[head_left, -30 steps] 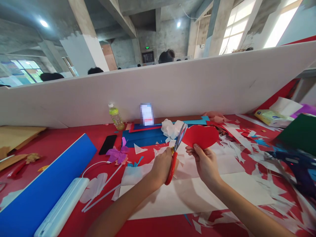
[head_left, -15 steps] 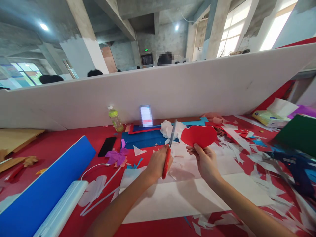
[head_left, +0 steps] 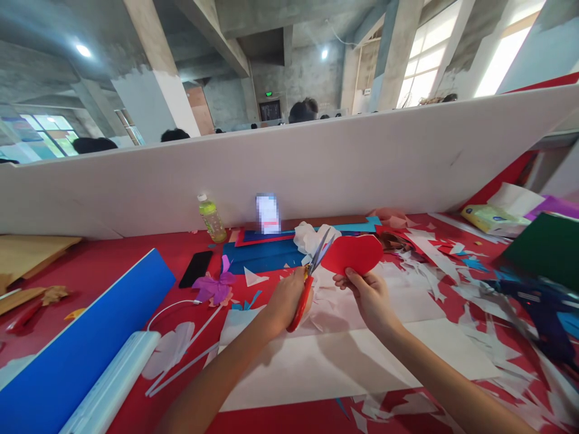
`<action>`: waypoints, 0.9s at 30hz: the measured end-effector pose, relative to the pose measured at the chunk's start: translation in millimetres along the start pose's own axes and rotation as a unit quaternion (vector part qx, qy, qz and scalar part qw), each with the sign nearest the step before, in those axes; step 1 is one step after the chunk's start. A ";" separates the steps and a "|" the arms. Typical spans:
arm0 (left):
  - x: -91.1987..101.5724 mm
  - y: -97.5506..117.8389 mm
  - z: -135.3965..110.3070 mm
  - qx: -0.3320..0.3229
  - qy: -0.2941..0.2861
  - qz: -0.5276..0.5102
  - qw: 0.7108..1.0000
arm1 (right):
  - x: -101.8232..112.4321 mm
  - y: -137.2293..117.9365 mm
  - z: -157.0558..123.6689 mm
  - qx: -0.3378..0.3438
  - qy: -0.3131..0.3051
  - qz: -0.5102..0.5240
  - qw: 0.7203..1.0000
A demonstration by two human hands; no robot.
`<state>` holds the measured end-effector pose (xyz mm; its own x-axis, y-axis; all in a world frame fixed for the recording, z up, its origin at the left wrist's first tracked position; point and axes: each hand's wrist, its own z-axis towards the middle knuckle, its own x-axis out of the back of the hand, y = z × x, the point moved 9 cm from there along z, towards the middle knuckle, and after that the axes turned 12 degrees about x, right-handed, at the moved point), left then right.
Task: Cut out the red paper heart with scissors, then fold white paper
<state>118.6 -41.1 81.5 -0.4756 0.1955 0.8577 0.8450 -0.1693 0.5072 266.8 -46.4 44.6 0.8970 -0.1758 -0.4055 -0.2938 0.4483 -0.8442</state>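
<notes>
My left hand (head_left: 286,301) is closed round the red-handled scissors (head_left: 302,304), whose blades are spread apart and point up and away. At the blades' right side is a red piece of paper (head_left: 355,253) with a rounded, heart-like outline; its left edge is at the blades. My right hand (head_left: 368,295) pinches that paper at its lower edge, thumb on top. Both hands are above a large white sheet (head_left: 353,361) lying on the red table. Behind the scissors sits a crumpled white paper flower (head_left: 310,237).
White and coloured scraps (head_left: 479,337) litter the right side, by a dark blue glue gun (head_left: 538,307). A bottle (head_left: 211,218), lit phone (head_left: 268,214), black phone (head_left: 196,269) and purple paper flower (head_left: 217,284) are beyond my left hand. A blue board (head_left: 94,337) stands left; a white partition (head_left: 289,163) runs behind.
The scissors' blades have opened from closed. My right hand has brought the red paper left, up to the blades.
</notes>
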 end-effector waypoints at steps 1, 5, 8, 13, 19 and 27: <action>1.0 1.3 -0.5 -0.007 0.014 0.016 1.000 | -0.9 -0.1 0.0 0.001 -0.004 0.001 1.000; 0.4 1.0 0.9 -0.026 0.045 0.062 0.997 | -1.9 -0.2 0.5 0.002 -0.013 0.000 1.000; -0.9 -1.0 3.4 -0.030 0.051 0.093 0.994 | -0.6 -0.9 1.5 0.003 -0.014 -0.006 1.000; -1.9 -3.4 5.6 -0.027 0.049 0.120 0.991 | 1.6 -1.5 3.1 0.003 -0.016 -0.011 1.000; -2.8 -2.5 5.3 -0.035 0.067 0.130 0.989 | 2.8 -1.7 4.6 0.005 -0.016 -0.018 1.000; -1.8 -12.7 13.1 -0.033 0.060 0.121 0.990 | 18.3 7.6 16.0 0.007 -0.033 -0.059 0.998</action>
<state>112.0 -26.6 72.3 -0.2897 0.0263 0.9567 0.9222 -0.2599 0.2864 286.2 -32.2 36.4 0.9449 -0.1694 -0.2800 -0.1818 0.4396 -0.8796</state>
